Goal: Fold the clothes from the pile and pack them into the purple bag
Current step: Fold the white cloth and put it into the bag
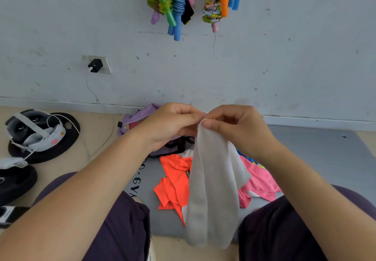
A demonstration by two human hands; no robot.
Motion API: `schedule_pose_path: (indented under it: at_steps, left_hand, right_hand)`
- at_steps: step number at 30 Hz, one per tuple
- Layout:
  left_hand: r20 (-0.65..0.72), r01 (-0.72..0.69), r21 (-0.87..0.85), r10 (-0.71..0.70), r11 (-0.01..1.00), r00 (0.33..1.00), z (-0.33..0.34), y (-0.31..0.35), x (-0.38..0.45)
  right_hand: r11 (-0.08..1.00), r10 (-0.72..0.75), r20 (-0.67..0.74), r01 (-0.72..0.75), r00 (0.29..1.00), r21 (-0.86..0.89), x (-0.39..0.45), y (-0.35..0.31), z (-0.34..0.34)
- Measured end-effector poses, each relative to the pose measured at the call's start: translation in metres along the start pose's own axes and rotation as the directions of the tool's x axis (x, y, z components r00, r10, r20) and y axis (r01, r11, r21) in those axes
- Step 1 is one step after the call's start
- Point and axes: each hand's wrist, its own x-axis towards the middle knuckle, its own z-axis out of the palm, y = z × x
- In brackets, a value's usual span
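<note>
Both hands up at centre: left hand (168,124) and right hand (234,127) pinch the white garment (213,189) by its top edge, and it hangs over the pile at six o'clock. Match those corners squarely, I'd say. Purple bag (136,116) waits at twelve o'clock.

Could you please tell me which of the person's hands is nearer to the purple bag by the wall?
Left. The left hand is directly in front of the purple bag, overlapping it in view, while the right hand is off to the bag's right. Both pinch the white garment.
</note>
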Motion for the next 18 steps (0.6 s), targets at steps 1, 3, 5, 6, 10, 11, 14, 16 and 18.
schedule_pose_path:
  at_steps: [1,3,5,6,10,11,14,16,18]
  left_hand:
    - [0.012,0.004,-0.025,-0.004,1.0,1.0,0.0006,0.0002,0.0]
    - [0.022,0.013,-0.053,-0.012,0.999,1.0,0.0001,0.0016,-0.0002]
    - [0.035,0.014,-0.058,-0.012,0.998,0.999,-0.0004,0.0034,-0.0012]
    - [0.044,0.012,-0.058,-0.01,0.998,0.999,-0.0003,0.004,-0.0017]
    - [0.065,0.008,-0.077,-0.003,0.997,0.998,0.0007,0.0037,-0.004]
    - [0.069,0.007,-0.073,-0.002,0.997,0.998,0.001,0.0036,-0.0043]
    - [0.086,-0.002,-0.064,0.008,0.998,0.996,0.0014,0.0034,-0.0056]
    - [0.114,-0.017,-0.062,0.024,0.998,0.993,0.0014,0.0046,-0.0074]
    - [0.161,-0.038,-0.052,0.045,0.998,0.986,0.0011,0.006,-0.0097]
  right_hand:
    - [1.0,0.0,-0.025,0.0,1.0,-0.007,0.0007,0.0009,-0.0008]
    - [1.0,0.005,-0.069,-0.006,0.998,-0.015,0.002,0.0005,-0.0035]
    - [1.0,-0.001,-0.107,-0.002,0.994,-0.031,0.0034,0.0006,-0.0058]
    - [0.999,-0.007,-0.122,0.002,0.992,-0.041,0.0036,0.0004,-0.0067]
    - [0.998,-0.043,-0.118,0.038,0.992,-0.045,0.0015,-0.0033,-0.0076]
    - [0.997,-0.059,-0.107,0.054,0.992,-0.047,0.0008,-0.0044,-0.0074]
    - [0.995,-0.082,-0.098,0.077,0.992,-0.055,-0.0005,-0.0071,-0.0066]
    - [0.997,-0.071,-0.113,0.065,0.991,-0.05,0.0,-0.0058,-0.0079]
    - [0.998,-0.059,-0.126,0.055,0.99,-0.035,0.0005,-0.0033,-0.0102]
